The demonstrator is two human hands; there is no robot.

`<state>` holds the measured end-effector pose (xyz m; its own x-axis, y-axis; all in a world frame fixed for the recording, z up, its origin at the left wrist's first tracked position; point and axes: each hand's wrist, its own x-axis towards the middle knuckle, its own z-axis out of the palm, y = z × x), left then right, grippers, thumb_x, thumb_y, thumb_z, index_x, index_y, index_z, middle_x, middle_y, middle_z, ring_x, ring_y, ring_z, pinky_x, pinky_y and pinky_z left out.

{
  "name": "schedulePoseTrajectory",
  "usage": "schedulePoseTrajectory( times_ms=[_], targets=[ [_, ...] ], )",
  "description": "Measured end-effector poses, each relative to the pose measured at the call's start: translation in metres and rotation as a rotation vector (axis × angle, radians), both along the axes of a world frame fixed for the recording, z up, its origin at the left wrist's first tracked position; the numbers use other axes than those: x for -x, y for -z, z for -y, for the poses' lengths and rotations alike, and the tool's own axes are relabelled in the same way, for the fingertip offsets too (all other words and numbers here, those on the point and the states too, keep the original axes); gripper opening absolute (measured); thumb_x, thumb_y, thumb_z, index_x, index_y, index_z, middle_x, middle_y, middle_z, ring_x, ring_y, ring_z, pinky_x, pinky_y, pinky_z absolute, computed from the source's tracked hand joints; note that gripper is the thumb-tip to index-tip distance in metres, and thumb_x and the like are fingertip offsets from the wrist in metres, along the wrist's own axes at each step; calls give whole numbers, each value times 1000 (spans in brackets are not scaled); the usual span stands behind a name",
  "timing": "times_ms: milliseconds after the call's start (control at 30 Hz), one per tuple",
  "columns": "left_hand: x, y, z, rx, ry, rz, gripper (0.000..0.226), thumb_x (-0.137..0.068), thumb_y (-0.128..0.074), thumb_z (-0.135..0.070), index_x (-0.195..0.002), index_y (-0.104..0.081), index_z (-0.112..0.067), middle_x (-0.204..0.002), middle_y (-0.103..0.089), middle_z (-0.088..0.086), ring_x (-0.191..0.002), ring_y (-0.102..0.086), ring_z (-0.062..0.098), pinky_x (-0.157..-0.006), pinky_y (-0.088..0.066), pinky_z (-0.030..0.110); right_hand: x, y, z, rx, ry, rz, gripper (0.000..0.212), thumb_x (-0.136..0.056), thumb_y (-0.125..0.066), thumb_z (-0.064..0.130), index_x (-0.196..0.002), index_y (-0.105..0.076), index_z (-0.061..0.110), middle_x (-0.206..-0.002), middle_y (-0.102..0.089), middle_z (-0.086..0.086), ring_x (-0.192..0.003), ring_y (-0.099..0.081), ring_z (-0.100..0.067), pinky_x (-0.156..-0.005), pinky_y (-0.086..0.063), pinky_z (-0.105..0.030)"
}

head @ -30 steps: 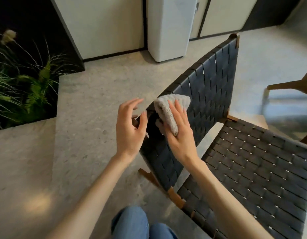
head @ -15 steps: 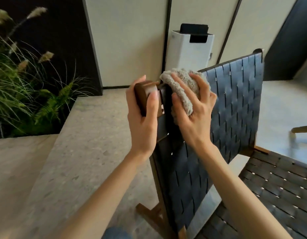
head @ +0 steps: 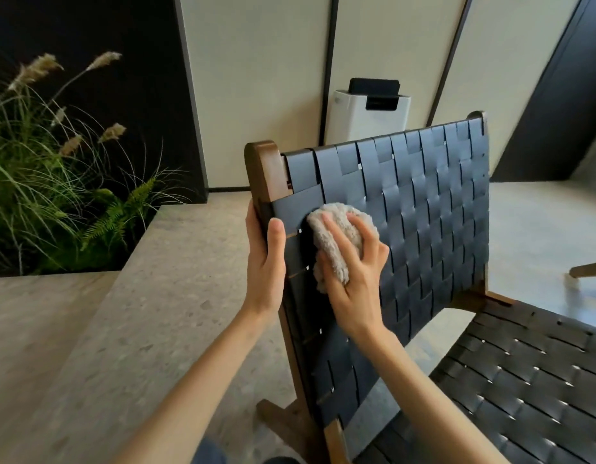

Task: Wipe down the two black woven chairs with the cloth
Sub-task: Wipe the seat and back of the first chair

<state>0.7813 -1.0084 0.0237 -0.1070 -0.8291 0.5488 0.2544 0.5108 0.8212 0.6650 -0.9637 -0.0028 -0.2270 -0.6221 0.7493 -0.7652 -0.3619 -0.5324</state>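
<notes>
The right hand (head: pixel 353 262) clasps the bunched cloth (head: pixel 336 236) against the chair backrest (head: pixel 430 209) near its 9 o'clock edge. The left hand (head: pixel 266 262) grips the wooden side post (head: pixel 261 169) just beside it. From the cloth, most of the woven surface extends toward 3 o'clock along the backrest's long axis, unobstructed up to the far post; the seat (head: pixel 524 380) lies at 5 o'clock.

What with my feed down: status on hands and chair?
Left hand grips wooden frame post. Right hand presses cloth on woven backrest. Nothing blocking.
</notes>
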Motion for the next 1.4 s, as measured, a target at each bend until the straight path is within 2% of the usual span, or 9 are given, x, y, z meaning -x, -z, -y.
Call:
schedulePoseTrajectory(
  times_ms=[167, 333, 500, 600, 700, 867, 933, 1067, 1400],
  targets=[
    [-13, -2, -1, -13, 96, 115, 39, -95, -26, -43, -134, -25, -41, -129, -38, -36, -117, -42, -20, -88, -37, 2, -13, -76, 39, 143, 9, -116, 42, -95, -46, 27, -137, -48, 32, -143, -36, -4, -129, -33, -28, -108, -25, -39],
    [-17, -4, -3, 5, 136, 151, 51, -94, -22, -39, -144, -14, -31, -134, -37, -29, -123, -41, -15, -93, -38, 6, -19, -50, 26, 139, 10, -93, 44, -92, -49, 28, -135, -49, 36, -140, -37, -4, -119, -32, -29, -104, -34, -47],
    [-16, -3, -11, -24, 126, 145, 35, -105, -16, -18, -136, -18, -32, -129, -35, -27, -113, -40, -26, -88, -34, -1, -17, -15, 8, 103, 12, -106, 51, -90, -49, 27, -138, -42, 43, -139, -31, 0, -115, -25, -17, -106, -20, -18],
    [-22, 3, -12, -75, 112, 218, 33, -100, -20, -35, -129, -12, -49, -132, -26, -35, -110, -29, -36, -93, -29, -5, -11, 21, -11, 77, 11, -159, 56, -90, -52, 24, -139, -38, 45, -139, -29, -1, -115, -28, -22, -105, -24, -27],
    [-30, 10, -17, -143, 133, 257, 46, -90, -26, -50, -134, -13, -49, -142, -27, -31, -129, -27, -18, -115, -25, 20, -8, 55, -33, 28, 4, -170, 52, -90, -48, 30, -139, -37, 44, -138, -29, -1, -116, -28, -25, -102, -29, -37],
    [-37, 12, -26, -191, 192, 284, 52, -92, -31, -50, -143, -20, -47, -150, -34, -16, -137, -36, 8, -112, -35, 44, -11, 24, -37, 128, -30, -36, 41, -92, -49, 28, -133, -49, 33, -134, -37, -5, -114, -33, -23, -102, -33, -30],
    [-40, 10, -28, -216, 222, 302, 55, -93, -32, -54, -146, -19, -49, -148, -38, -14, -133, -43, 11, -105, -43, 44, -18, -17, -21, 188, -22, -20, 41, -92, -52, 28, -132, -51, 34, -135, -39, -6, -116, -34, -23, -103, -29, -23],
    [-42, 5, -31, -242, 239, 312, 47, -90, -33, -60, -135, -18, -65, -150, -34, -18, -135, -41, 12, -107, -40, 48, -36, -72, 12, 141, -21, -118, 43, -93, -51, 32, -135, -51, 34, -139, -39, -4, -115, -33, -27, -100, -36, -41],
    [-40, 32, -34, -265, 275, 283, 48, -94, -34, -54, -140, -24, -55, -144, -44, -16, -125, -51, 6, -96, -51, 33, -22, 19, -17, 144, -11, -191, 41, -91, -55, 31, -132, -56, 29, -131, -39, -7, -113, -34, -30, -102, -31, -32]
  ],
)
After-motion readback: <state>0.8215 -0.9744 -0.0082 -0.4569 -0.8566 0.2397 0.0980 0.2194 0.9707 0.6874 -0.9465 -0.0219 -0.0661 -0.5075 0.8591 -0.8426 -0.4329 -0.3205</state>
